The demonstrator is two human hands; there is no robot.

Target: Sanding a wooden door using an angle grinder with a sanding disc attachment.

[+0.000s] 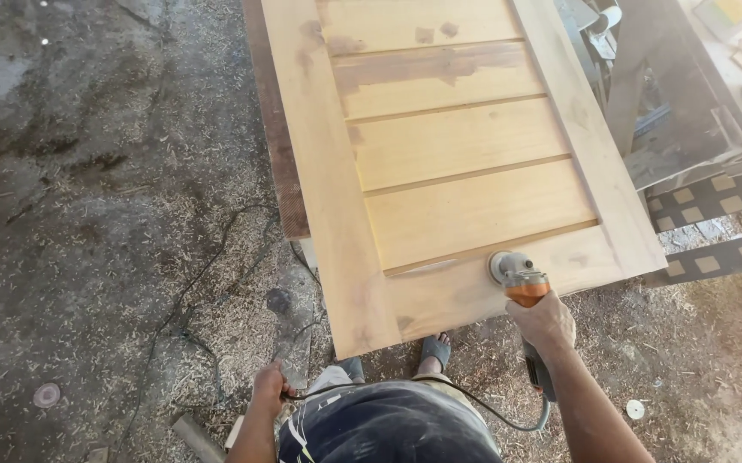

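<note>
Right hand point(544, 324): we see it wrapped tight around the body of the grinder point(521, 287), fingers fully curled, knuckles up. The grinder's orange collar shows just ahead of the hand; its grey head and disc rest flat on the door point(465, 206), on the bottom rail near the door's near right corner. The tail of the tool sticks out behind the wrist, and the cord point(508, 420) loops from there back toward our body.

Left hand point(270, 386): down at our side, off the door's near left corner. Fingers are curled closed, and a length of black cord seems to run from the fist. We cannot make out for sure whether it grips the cord or only rests against it.

The door lies flat, pale wood, with horizontal panels between two long stiles. Darker blotches mark the far panels.

Hidden or unclear: the disc's face is pressed to the wood and out of sight. The door's far end is cut off by the top edge. Whatever carries the door is mostly covered; only a dark plank point(281, 146) shows along its left edge. One sandalled foot point(434, 350) peeks out under the near edge. Shavings cover the floor point(88, 214).
</note>
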